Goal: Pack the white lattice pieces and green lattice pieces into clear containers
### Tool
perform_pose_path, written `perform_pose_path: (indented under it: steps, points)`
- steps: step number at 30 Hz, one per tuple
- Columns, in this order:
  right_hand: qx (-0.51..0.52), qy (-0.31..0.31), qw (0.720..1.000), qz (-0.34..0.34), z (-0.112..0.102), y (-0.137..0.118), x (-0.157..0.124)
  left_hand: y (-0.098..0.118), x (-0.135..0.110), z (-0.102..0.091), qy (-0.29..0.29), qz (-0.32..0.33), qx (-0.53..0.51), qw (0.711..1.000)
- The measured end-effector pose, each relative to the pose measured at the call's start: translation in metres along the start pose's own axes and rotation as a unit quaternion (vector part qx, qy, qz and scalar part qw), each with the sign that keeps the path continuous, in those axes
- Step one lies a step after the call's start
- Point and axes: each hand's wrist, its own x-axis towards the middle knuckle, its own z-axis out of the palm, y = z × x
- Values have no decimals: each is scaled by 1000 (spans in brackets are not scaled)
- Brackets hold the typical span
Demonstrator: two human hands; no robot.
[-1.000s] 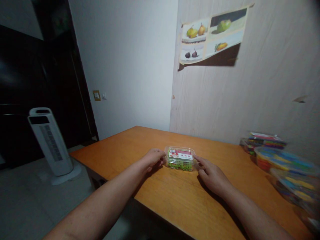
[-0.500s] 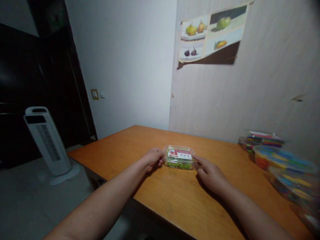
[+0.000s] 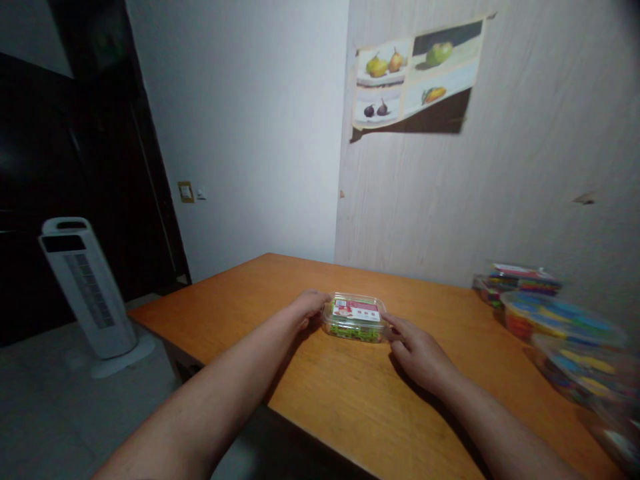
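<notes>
A clear plastic box [image 3: 356, 319] with a lid sits flat on the wooden table, between my two hands. Bright green bits fill its lower part, and a white and red label covers the middle of the lid. My left hand [image 3: 310, 307] grips the box's far left corner, its fingertips partly hidden by the hand. At the right edge, my right hand [image 3: 417, 348] holds the box, with the fingers against the lid's side and the thumb lower down. The lid appears to be on the box.
On the right of the wooden table [image 3: 320, 387] are a tub with blue and yellow contents [image 3: 560, 319], another clear tub [image 3: 585, 367] and a stack of colourful packs [image 3: 525, 279]. A white tower fan [image 3: 87, 287] stands on the floor at left. Fruit pictures [image 3: 417, 80] hang on the wall.
My left hand has shifted from the box's left side up to its far left corner. My right hand stays at the right edge. The view has turned slightly.
</notes>
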Motion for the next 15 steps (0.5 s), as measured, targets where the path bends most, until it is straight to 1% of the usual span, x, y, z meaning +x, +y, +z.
perform_pose_path:
  steps: [3,7,15]
  points:
    - [-14,-30,999,8,-2,0,0,5,10,7,21,10,13,1000]
    - [-7,-30,999,11,-2,1,0,5,19,13,44,10,30,999]
    - [1,-38,999,22,-1,0,2,2,24,16,43,-13,26,999]
